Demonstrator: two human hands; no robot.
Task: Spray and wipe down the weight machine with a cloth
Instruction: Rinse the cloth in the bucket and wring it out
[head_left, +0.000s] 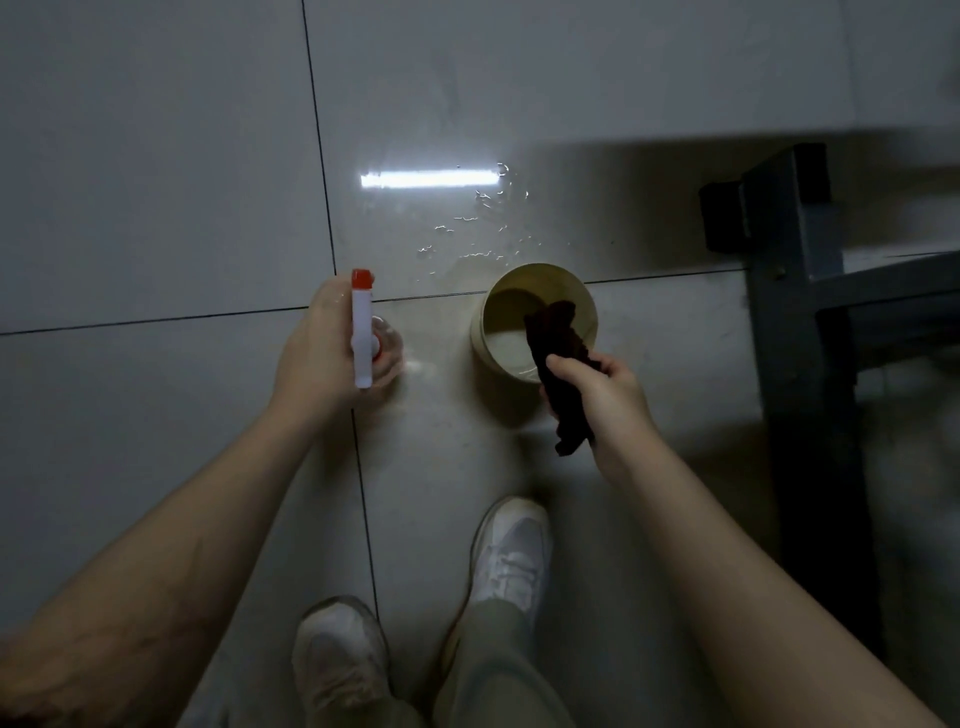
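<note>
My left hand (324, 358) grips a spray bottle (362, 332) with a white head, a red nozzle tip and a clear body, held above the floor left of centre. My right hand (605, 395) is shut on a dark cloth (558, 338); the cloth's upper end hangs over the rim of a cream bucket (485, 332). The dark metal frame of the weight machine (795, 291) stands at the right edge, apart from both hands.
Grey glossy floor tiles (156, 208) spread all around, with water splashes (478, 228) and a bright light reflection beyond the bucket. My two white shoes, one (337, 660) and the other (514, 551), stand at the bottom centre.
</note>
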